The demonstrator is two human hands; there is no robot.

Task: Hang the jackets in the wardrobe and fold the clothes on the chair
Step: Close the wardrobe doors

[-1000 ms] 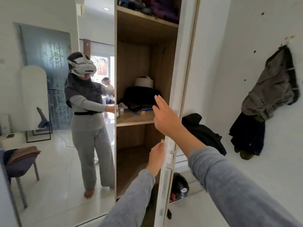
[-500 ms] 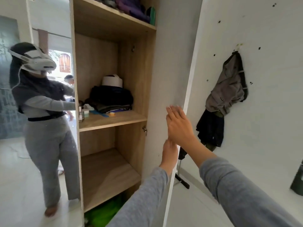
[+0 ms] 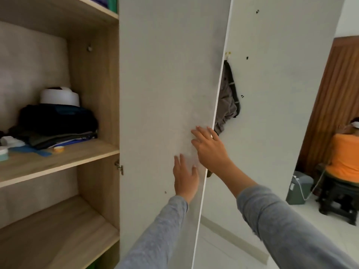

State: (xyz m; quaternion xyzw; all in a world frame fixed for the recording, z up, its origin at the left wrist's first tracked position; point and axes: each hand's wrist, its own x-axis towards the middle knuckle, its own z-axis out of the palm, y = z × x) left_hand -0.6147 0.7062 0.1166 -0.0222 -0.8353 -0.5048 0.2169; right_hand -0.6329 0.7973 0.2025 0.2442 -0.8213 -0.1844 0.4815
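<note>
Apparently grey, the jacket hangs half-hidden behind the white wardrobe door.

At far right we see a person in an orange top seated on a dark stool, a grey box on the floor just beside it, a brown wooden door behind.

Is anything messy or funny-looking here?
Yes, a little. The grey jacket hangs bunched and crumpled from a wall hook, half hidden behind the wardrobe door. On the middle shelf, the dark clothes sit in an uneven heap, with a small tape roll and blue strips lying loose in front. Nothing looks spilled or broken.
</note>
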